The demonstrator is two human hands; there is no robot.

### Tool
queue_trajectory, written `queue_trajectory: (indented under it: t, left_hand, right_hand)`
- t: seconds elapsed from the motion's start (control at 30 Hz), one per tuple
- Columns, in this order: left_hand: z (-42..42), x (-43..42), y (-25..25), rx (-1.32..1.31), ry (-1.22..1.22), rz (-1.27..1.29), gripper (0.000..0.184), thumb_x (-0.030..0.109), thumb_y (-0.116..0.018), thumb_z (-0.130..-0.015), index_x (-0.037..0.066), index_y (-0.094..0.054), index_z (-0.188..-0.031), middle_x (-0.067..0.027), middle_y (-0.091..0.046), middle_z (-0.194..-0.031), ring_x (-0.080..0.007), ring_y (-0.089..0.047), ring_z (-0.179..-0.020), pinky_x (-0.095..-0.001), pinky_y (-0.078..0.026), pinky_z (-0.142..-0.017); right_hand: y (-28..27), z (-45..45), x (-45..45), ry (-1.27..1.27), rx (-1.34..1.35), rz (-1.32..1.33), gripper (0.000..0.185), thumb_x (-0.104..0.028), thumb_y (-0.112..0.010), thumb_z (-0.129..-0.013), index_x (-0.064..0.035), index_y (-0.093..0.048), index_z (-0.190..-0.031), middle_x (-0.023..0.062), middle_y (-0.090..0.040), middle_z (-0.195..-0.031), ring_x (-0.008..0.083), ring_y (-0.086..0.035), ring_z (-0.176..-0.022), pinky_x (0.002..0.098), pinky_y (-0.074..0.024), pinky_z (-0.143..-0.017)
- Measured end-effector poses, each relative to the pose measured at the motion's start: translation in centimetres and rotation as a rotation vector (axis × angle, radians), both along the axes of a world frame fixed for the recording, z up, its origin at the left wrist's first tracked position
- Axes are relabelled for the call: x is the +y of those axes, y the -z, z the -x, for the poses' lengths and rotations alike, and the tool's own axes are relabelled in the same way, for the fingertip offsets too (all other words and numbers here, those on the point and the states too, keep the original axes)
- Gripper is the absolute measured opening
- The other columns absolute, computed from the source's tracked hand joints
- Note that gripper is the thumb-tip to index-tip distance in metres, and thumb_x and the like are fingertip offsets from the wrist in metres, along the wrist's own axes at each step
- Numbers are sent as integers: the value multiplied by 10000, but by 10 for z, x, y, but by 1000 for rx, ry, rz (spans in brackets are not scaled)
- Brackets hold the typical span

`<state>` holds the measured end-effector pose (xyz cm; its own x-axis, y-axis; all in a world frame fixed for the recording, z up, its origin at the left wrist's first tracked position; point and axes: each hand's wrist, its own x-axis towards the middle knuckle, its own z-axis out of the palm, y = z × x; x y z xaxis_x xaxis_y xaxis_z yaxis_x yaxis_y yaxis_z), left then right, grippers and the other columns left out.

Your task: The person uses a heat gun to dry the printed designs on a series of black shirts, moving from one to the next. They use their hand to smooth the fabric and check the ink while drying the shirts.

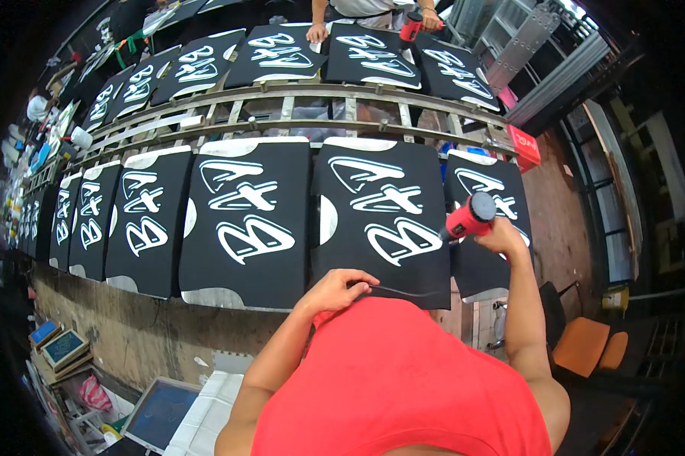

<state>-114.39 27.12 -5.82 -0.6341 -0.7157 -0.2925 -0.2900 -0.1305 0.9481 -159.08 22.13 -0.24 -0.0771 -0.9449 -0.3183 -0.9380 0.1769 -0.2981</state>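
In my right hand (502, 238) is a red heat gun (468, 218) with a dark round rear end. Its nozzle points left, over the edge of a black fabric panel (418, 277) with white outlined lettering. My left hand (342, 289) is closed at the near edge of that panel, around what looks like a thin dark cord (407, 292) stretching to the right. Another printed black panel (475, 266) lies partly beneath my right hand. On the left is a further black panel (243, 285) with the same lettering.
A metal rail frame (281, 106) separates two rows of printed panels. Across it, a co-worker's hand (431, 20) holds another red heat gun (411, 30). A red box (525, 148) stands right of the rails, an orange chair (582, 346) lower right, framed screens (160, 414) lower left.
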Motion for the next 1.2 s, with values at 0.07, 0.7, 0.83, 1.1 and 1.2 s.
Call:
queue_trajectory:
  t: [0.07, 0.7, 0.83, 1.1, 1.2]
  left_hand:
    - [1, -1, -7, -30, 7, -33, 289, 121, -610, -981, 89, -732, -1242, -71, -770, -1030, -97, -638, -742, -278, -524, -691]
    - [-2, 0, 0, -60, 10, 32, 256, 165, -626, -965, 65, -747, -1167, -76, -725, -881, -129, -629, -772, -314, -518, -725]
    - [-6, 6, 8, -12, -31, 68, 252, 166, -626, -966, 70, -751, -1161, -77, -727, -881, -127, -625, -761, -309, -518, -714]
    - [-5, 7, 2, -6, -58, 42, 256, 169, -619, -967, 74, -751, -1164, -50, -683, -803, -109, -590, -677, -301, -503, -651]
    - [-1, 2, -2, -18, -39, 24, 258, 176, -618, -968, 79, -751, -1167, -45, -674, -780, -107, -580, -656, -301, -494, -633]
  right_hand:
    - [-4, 9, 16, 63, 107, 17, 378, -288, -763, -745, -48, -732, -1036, 240, -734, -978, 422, -709, -955, 469, -568, -836]
    - [10, -128, -14, -193, -182, 119, 370, -281, -802, -761, -55, -749, -1049, 228, -741, -935, 415, -716, -928, 475, -561, -792]
    - [4, -149, -28, -211, -203, -50, 413, -320, -837, -739, -59, -754, -1048, 228, -740, -973, 423, -705, -947, 469, -562, -810]
    - [-5, -112, 0, -253, -293, -97, 502, -337, -846, -719, -88, -735, -1140, 202, -752, -1040, 402, -708, -1018, 460, -564, -864]
    - [-15, -89, 9, -4, -69, -188, 451, -308, -802, -743, -75, -733, -1122, 213, -748, -1049, 405, -706, -1024, 464, -566, -868]
